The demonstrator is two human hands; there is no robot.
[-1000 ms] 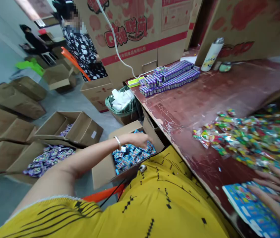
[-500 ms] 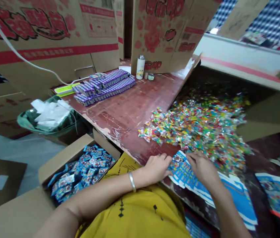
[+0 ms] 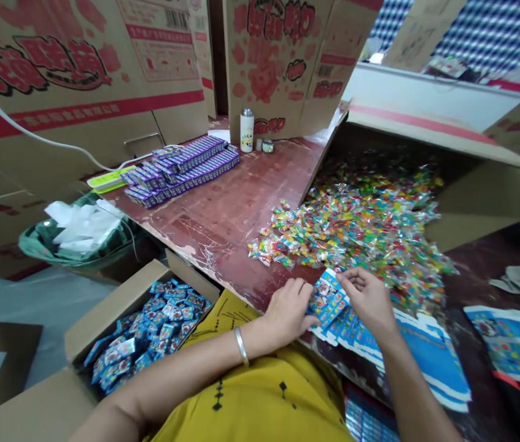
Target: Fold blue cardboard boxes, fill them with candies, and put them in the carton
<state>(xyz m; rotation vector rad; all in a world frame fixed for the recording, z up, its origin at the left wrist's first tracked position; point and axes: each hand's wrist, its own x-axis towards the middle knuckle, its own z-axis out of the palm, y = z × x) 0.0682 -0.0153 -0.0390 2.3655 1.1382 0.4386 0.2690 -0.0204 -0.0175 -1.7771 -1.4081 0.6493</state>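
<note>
Flat blue printed packets (image 3: 328,301) lie fanned in a row along the table's front edge, running right to a wider blue stack (image 3: 434,362). My left hand (image 3: 290,310), with a silver bangle at the wrist, holds the left edge of the top packet between thumb and fingers. With thumb and fingers pinched together, my right hand (image 3: 368,301) grips that packet's upper right corner. Just behind my hands spreads a heap of small clear-wrapped colourful candies (image 3: 361,227), spilling from a cardboard box lying on its side.
An open carton (image 3: 116,294) of small blue packs stands at the lower left. Behind it is a green-lined bin (image 3: 34,242) with white paper. Purple boxes (image 3: 186,169) and a white bottle (image 3: 247,132) stand on the table (image 3: 232,202). More blue packets (image 3: 517,347) lie right.
The top packet now lies more angled and apart from the row, its printed face showing more. My right hand has shifted slightly left and up with its corner. The whole view has shifted a little.
</note>
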